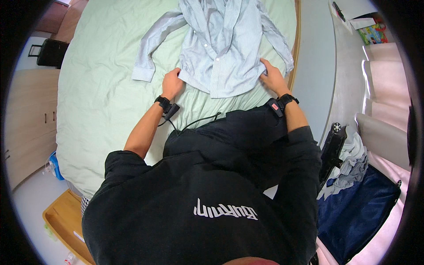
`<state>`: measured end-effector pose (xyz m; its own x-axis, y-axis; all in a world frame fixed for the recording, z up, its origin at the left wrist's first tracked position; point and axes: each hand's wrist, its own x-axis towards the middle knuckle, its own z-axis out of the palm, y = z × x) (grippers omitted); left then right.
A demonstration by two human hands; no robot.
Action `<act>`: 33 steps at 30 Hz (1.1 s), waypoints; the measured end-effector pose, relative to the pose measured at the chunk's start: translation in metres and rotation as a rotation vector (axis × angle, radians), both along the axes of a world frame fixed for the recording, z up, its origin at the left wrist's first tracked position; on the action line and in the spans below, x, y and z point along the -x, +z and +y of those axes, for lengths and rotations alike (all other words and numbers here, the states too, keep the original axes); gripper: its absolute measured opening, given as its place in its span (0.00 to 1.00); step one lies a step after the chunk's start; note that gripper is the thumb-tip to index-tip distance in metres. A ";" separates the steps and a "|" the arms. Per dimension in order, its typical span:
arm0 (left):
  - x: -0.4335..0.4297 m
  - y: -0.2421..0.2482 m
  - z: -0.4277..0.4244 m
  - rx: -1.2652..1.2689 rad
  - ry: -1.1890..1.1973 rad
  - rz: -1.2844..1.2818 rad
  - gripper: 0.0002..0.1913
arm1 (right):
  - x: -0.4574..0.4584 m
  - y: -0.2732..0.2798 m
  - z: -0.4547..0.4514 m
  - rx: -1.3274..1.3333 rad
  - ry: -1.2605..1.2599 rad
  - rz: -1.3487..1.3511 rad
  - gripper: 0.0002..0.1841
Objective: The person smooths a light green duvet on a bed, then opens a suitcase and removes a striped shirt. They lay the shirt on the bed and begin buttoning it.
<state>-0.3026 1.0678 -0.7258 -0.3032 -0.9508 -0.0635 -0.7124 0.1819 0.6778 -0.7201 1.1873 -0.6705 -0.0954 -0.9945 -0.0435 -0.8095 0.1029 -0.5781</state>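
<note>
A blue-and-white striped button-up shirt (232, 66) lies front up on a bed with a pale green sheet (99, 82), its hem towards me. My left hand (172, 82) grips the hem's left corner, fingertips partly hidden by the cloth. At the right side of the hem, my right hand (273, 77) pinches the fabric between thumb and fingers. One button near the front's lower part is visible, and the front is open above it in a V. The left sleeve lies bent outward with its cuff on the sheet; the right sleeve runs down beside my right hand.
An open suitcase with dark blue lining (359, 212) and crumpled grey clothes (351, 165) lies at the right. A wooden tray-like piece of furniture (63, 212) stands at lower left. Wooden cabinets (31, 116) and a black suitcase (53, 53) are on the left. A cable hangs by my left wrist.
</note>
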 end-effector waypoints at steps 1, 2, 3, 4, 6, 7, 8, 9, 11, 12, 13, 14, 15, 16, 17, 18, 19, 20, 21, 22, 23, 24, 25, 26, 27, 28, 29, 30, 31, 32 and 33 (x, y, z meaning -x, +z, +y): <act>-0.003 0.006 -0.007 -0.010 -0.023 0.006 0.18 | 0.001 0.004 -0.005 0.049 -0.047 -0.002 0.27; -0.008 0.016 -0.017 -0.034 -0.015 -0.026 0.17 | 0.003 0.012 -0.009 0.104 -0.096 -0.006 0.24; -0.017 0.033 -0.029 0.033 -0.059 -0.115 0.15 | 0.004 0.024 -0.012 0.150 -0.154 -0.015 0.21; -0.025 0.056 -0.044 0.096 -0.043 -0.205 0.13 | 0.006 0.040 -0.020 0.322 -0.198 0.027 0.17; -0.043 0.116 -0.070 0.379 0.050 -0.335 0.12 | 0.021 0.087 -0.030 0.361 -0.292 0.014 0.16; -0.052 0.152 -0.083 0.382 0.080 -0.365 0.11 | 0.026 0.113 -0.035 0.440 -0.311 0.053 0.16; -0.062 0.186 -0.087 0.490 0.102 -0.277 0.10 | 0.029 0.138 -0.040 0.479 -0.365 0.082 0.16; -0.071 0.219 -0.089 0.612 0.122 -0.186 0.09 | 0.030 0.162 -0.041 0.556 -0.338 0.035 0.16; -0.091 0.266 -0.076 0.685 0.126 -0.006 0.07 | 0.024 0.192 -0.026 0.612 -0.325 -0.041 0.19; -0.096 0.271 -0.061 0.660 0.171 -0.066 0.06 | 0.020 0.200 -0.014 0.621 -0.306 -0.063 0.20; -0.102 0.269 -0.047 0.707 0.171 -0.110 0.05 | 0.015 0.203 -0.005 0.673 -0.209 -0.090 0.22; -0.108 0.261 -0.034 0.813 0.148 -0.138 0.04 | 0.006 0.196 0.007 0.675 -0.157 0.218 0.25; -0.109 0.239 -0.015 0.833 0.093 -0.233 0.03 | -0.003 0.185 0.019 0.695 0.046 0.371 0.30; -0.112 0.213 0.005 0.855 0.015 -0.357 0.05 | -0.011 0.170 0.032 0.454 0.144 0.442 0.33; -0.115 0.186 0.023 0.765 -0.072 -0.460 0.05 | -0.018 0.154 0.045 0.229 0.268 0.509 0.32; -0.119 0.160 0.035 0.564 -0.130 -0.605 0.04 | -0.024 0.136 0.053 -0.028 0.333 0.607 0.28; -0.123 0.135 0.051 0.537 -0.160 -0.572 0.04 | -0.033 0.116 0.062 -0.123 0.400 0.671 0.25; -0.126 0.113 0.060 0.423 -0.171 -0.606 0.04 | -0.039 0.099 0.068 -0.252 0.429 0.690 0.20; -0.127 0.093 0.071 0.403 -0.175 -0.611 0.03 | -0.042 0.085 0.071 -0.306 0.465 0.661 0.18; -0.127 0.078 0.080 0.395 -0.241 -0.573 0.02 | -0.047 0.072 0.072 -0.335 0.512 0.618 0.17; -0.127 0.067 0.087 0.360 -0.279 -0.559 0.02 | -0.051 0.063 0.071 -0.392 0.549 0.596 0.15; -0.127 0.060 0.092 0.334 -0.399 -0.549 0.03 | -0.055 0.058 0.070 -0.416 0.564 0.521 0.11; -0.127 0.057 0.095 0.281 -0.499 -0.559 0.05 | -0.057 0.057 0.064 -0.483 0.596 0.415 0.11; -0.126 0.057 0.096 0.255 -0.557 -0.483 0.05 | -0.058 0.060 0.056 -0.584 0.618 0.319 0.11; -0.124 0.060 0.094 0.107 -0.606 -0.517 0.06 | -0.060 0.064 0.048 -0.695 0.627 0.231 0.11; -0.123 0.064 0.089 -0.063 -0.670 -0.546 0.07 | -0.063 0.068 0.039 -0.682 0.637 0.146 0.10; -0.120 0.069 0.081 -0.218 -0.730 -0.584 0.08 | -0.066 0.074 0.027 -0.575 0.599 0.121 0.11; -0.117 0.075 0.070 -0.296 -0.725 -0.484 0.12 | -0.069 0.080 0.014 -0.482 0.552 0.102 0.11; -0.111 0.079 0.059 -0.262 -0.660 -0.384 0.12 | -0.075 0.083 0.003 -0.376 0.516 0.055 0.11; -0.103 0.082 0.046 -0.220 -0.589 -0.303 0.12 | -0.082 0.084 -0.009 -0.289 0.461 0.057 0.12; -0.094 0.085 0.031 -0.174 -0.518 -0.225 0.12 | -0.090 0.082 -0.023 -0.179 0.414 0.035 0.13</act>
